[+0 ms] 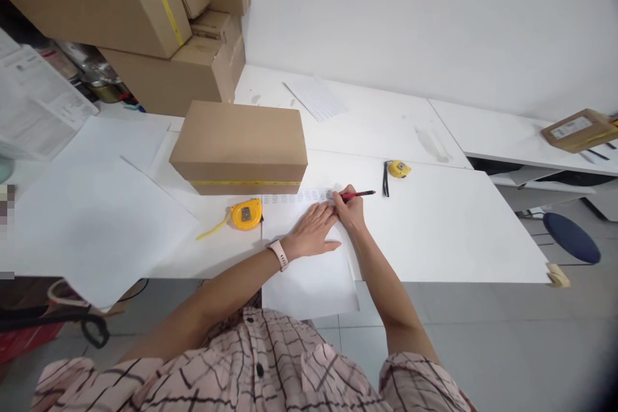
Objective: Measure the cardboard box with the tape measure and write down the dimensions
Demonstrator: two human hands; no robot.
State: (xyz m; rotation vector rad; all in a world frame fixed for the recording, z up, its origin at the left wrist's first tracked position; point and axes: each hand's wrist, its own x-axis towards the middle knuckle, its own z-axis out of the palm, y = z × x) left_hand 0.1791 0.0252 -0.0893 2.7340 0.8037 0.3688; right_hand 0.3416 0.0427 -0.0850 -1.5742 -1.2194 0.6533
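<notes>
My right hand (pixel 351 209) grips a red and black pen (pixel 358 194), its tip end hidden by the fingers at the top of a white sheet of paper (pixel 309 283). Rows of small handwriting run along the sheet's upper edge. Flat on that paper lies my left hand (pixel 313 230), fingers stretched out, close beside the right one. A closed cardboard box (pixel 241 141) with a yellow stripe stands just behind the paper. To the left of the sheet is an orange-yellow tape measure (pixel 246 214) with a short length of blade pulled out.
A smaller yellow tape measure (pixel 399 169) with a black strap lies to the right. Large cardboard boxes (pixel 159 74) are stacked at the back left. Big white sheets (pixel 96 199) cover the left side. A lined paper (pixel 316 98) lies near the wall; a blue stool (pixel 572 236) stands right.
</notes>
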